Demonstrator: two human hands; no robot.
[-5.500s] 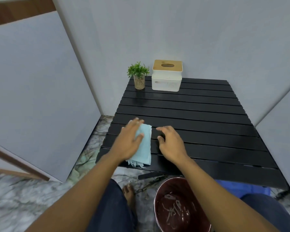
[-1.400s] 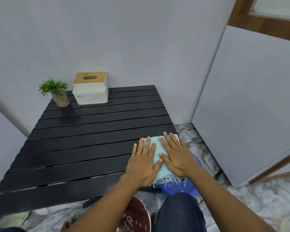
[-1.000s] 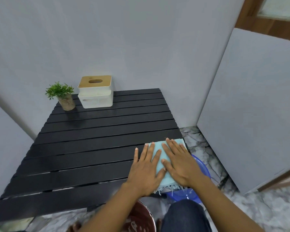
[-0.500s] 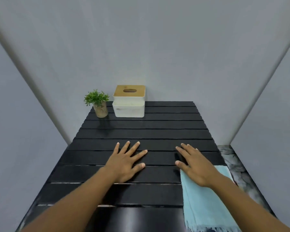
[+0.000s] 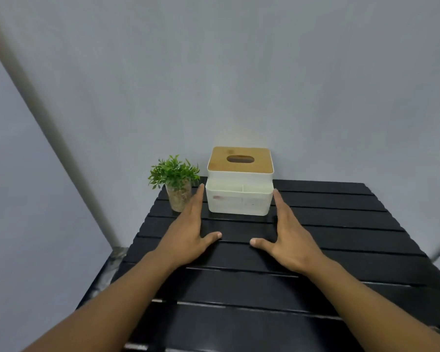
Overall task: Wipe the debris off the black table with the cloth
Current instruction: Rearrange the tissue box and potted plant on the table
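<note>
The black slatted table fills the lower part of the head view. My left hand and my right hand are stretched out over it, palms facing each other, fingers straight and together, thumbs spread. Both hold nothing. Their fingertips reach the two lower corners of a white tissue box with a wooden lid at the table's back edge; I cannot tell whether they touch it. The light blue cloth is out of view. No debris shows on the slats.
A small green plant in a speckled pot stands just left of the tissue box, close to my left fingertips. Grey walls close in behind the table and on the left.
Both hands left the cloth and moved forward from the table's middle to either side of the tissue box. The cloth, lying at the front right half a second ago, is no longer visible.
</note>
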